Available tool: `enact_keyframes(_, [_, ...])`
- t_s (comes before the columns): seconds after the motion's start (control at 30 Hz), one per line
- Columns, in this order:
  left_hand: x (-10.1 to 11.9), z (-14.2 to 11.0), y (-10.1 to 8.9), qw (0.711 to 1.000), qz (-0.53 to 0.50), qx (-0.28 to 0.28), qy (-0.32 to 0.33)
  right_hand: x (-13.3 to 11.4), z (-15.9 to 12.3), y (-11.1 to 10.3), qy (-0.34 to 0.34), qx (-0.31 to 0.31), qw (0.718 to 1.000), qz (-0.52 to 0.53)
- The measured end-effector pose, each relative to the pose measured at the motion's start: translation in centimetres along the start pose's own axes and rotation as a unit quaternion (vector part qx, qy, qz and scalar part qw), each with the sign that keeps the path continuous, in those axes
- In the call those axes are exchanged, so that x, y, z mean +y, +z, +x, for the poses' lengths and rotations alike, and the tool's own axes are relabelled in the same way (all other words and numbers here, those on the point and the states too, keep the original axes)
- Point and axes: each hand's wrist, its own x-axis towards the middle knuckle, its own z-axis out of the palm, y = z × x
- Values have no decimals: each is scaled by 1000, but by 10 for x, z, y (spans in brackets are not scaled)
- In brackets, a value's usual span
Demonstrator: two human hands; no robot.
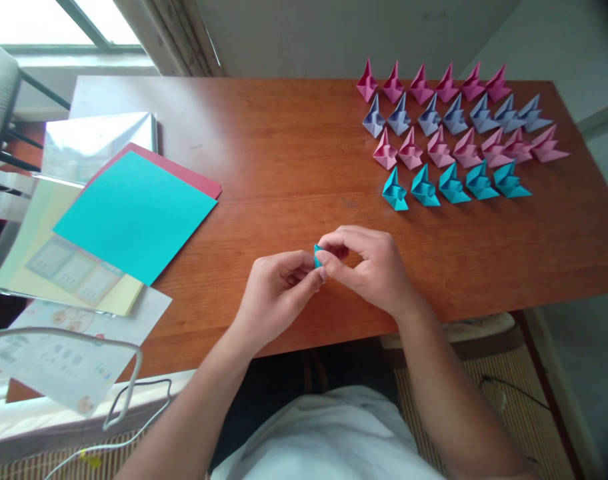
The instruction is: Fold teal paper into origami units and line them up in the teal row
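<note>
Between my two hands, above the near edge of the wooden table, is a small folded piece of teal paper. My left hand pinches it from the left with thumb and fingers. From the right, my right hand presses it between thumb and forefinger. Most of the paper is hidden behind my fingers, so its full shape cannot be made out. Closest to my right hand stands a row of teal folded paper figures with pointed tips.
Behind the teal row are rows of pink paper figures, lavender ones and magenta ones. On the left lie teal paper sheets over red paper, a clear-wrapped pack and a printed sheet.
</note>
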Motion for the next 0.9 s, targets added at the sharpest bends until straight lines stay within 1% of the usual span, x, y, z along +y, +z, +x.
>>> enact_keyframes(0.17, [0, -1, 0, 1000, 5, -2, 7, 0, -2, 3, -3, 14, 1000, 2])
enact_keyframes(0.27, [0, 0, 0, 1000, 3, 2, 7, -1, -3, 5, 10, 21, 1000, 14])
enact_keyframes(0.4, [1, 0, 2, 1000, -7, 17, 6, -3, -2, 7, 24, 37, 998, 34])
enact_keyframes(0.63, [-2, -1, 3, 999, 3, 42, 25, -7, 0, 13, 33, 61, 995, 77])
enact_keyframes(0.7, [-3, -1, 2, 999, 4, 37, 29, -5, -1, 17, 47, 65, 991, 105])
enact_keyframes(0.77, [-3, -1, 1, 999, 3, 34, 31, -3, -3, 20, 73, 63, 983, 156])
enact_keyframes(0.9, [-3, -2, -2, 999, -15, 42, 19, 2, -5, 20, 124, 38, 955, 267])
